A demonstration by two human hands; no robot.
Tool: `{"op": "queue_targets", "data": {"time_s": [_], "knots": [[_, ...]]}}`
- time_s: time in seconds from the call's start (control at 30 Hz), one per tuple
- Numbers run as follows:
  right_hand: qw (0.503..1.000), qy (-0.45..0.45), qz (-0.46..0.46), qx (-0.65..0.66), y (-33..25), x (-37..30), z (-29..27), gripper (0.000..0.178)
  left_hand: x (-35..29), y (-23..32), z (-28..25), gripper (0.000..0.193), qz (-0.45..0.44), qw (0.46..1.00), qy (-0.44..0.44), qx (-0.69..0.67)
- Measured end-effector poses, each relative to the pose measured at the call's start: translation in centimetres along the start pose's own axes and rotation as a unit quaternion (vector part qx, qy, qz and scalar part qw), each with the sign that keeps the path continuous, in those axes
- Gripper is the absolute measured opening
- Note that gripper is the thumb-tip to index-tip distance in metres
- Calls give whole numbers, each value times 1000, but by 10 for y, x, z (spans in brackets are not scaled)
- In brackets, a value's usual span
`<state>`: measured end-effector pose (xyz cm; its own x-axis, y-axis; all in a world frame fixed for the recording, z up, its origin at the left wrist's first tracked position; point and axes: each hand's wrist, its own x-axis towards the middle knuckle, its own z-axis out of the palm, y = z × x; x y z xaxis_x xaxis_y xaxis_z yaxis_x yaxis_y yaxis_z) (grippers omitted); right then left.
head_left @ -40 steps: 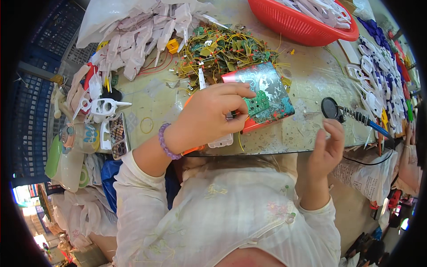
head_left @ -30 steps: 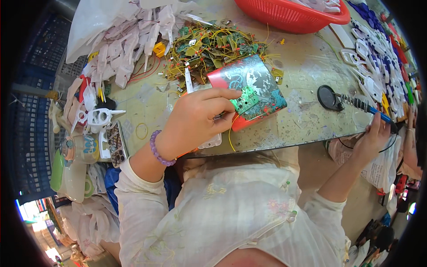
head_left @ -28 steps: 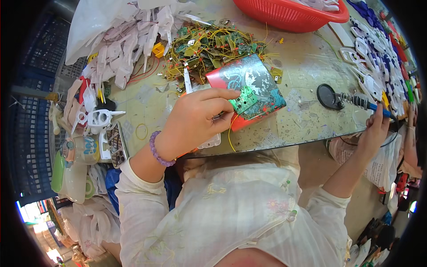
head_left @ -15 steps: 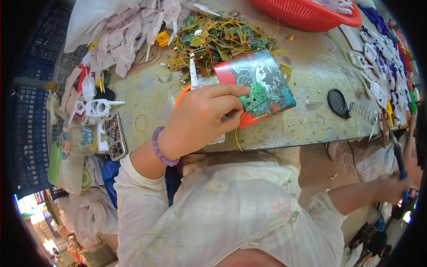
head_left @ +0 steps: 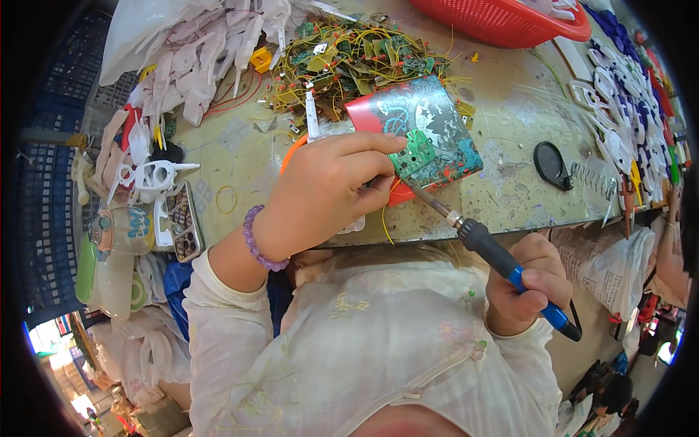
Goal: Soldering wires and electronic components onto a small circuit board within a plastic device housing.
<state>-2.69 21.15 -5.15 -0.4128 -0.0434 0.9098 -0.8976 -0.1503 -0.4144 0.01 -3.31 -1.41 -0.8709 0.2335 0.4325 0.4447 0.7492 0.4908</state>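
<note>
My left hand (head_left: 338, 182), with a purple bead bracelet at its wrist, pinches the left edge of a small green circuit board (head_left: 416, 154). Beneath the board lies a stained red and dark sheet (head_left: 444, 120). In my right hand (head_left: 530, 284) is a blue and black soldering iron (head_left: 489, 244), slanting up to the left. Its tip reaches the lower edge of the board; whether they touch I cannot tell. A yellow wire (head_left: 385, 224) hangs below the left hand's fingers. Part of an orange ring-shaped thing (head_left: 291, 151) shows behind that hand.
Beyond the sheet is a heap of wired circuit boards (head_left: 357, 62). White plastic parts (head_left: 196, 51) are piled at the far left, more white pieces (head_left: 608, 124) at the right. A red basket (head_left: 502, 22) stands at the back. A black round lid (head_left: 552, 166) lies near the solder coil (head_left: 593, 180).
My right hand has come in from the far right, bringing the soldering iron's tip to the circuit board. The left hand keeps its pinch on the board, nearly in the same place.
</note>
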Motion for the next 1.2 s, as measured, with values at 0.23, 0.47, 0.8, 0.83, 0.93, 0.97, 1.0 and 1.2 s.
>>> {"op": "queue_targets", "data": {"time_s": [0.23, 0.47, 0.8, 0.83, 0.93, 0.97, 1.0, 1.2], "knots": [[1000, -6, -12, -5, 2, 0, 0, 32, 1, 2, -1, 8, 0, 1000, 2, 12], [1000, -13, -6, 3, 2, 1, 1, 32, -1, 1, -1, 8, -8, 1000, 1, 6], [998, 3, 67, -17, -3, 4, 1, 25, 0, 2, -1, 8, -6, 1000, -2, 20], [998, 4, 67, -17, -4, 5, 1, 25, 0, 3, -1, 8, -9, 1000, -4, 20], [993, 22, 109, -36, -9, 10, 3, 19, -2, 3, -2, 8, -12, 1000, -4, 25], [991, 29, 125, -29, -10, 13, 4, 17, -1, 2, -2, 8, -8, 1000, -5, 27], [989, 36, 141, -22, -11, 15, 5, 15, -1, 2, -1, 8, -7, 1000, -5, 25], [985, 40, 164, -38, -14, 27, 10, 13, 0, 2, -2, 8, -10, 1000, -11, 20]]}}
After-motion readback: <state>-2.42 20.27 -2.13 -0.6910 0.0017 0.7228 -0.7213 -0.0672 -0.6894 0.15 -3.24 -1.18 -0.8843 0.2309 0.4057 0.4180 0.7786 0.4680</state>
